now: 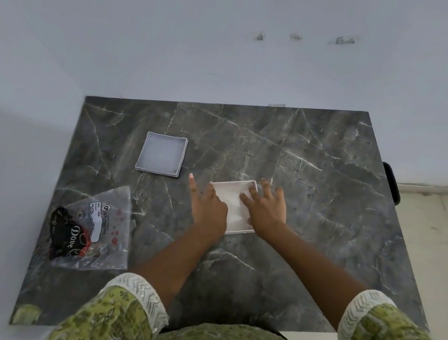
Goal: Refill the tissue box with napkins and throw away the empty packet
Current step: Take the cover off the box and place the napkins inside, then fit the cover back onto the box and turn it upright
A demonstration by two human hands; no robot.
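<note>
My tissue box [235,208], a shallow white square tray, sits near the middle of the dark marbled table [318,185], and everything else I place from it. My left hand [209,207] lies against its left edge with the fingers stretched out and loose, index pointing away from me, closed on nothing; my right hand [266,209] is spread flat over the box's right side, fingertips splayed across the white surface inside, pressing rather than gripping. Whether that white surface is a stack of napkins or the bare floor of the box I cannot tell. I judge the box to be light, stiff plastic that would skate on the polished stone, so I would hold it by its two opposite rims, and any napkins inside would be soft and easily rumpled, best pushed down with flat fingers. Beyond the box's far-left corner lies the translucent lid [161,154], upside down with its lip up, well apart from the box. Further left and nearer me is the clear napkin packet [94,229] with black and red print, flattened and apparently empty; thin crinkly film, best pinched at a corner
</note>
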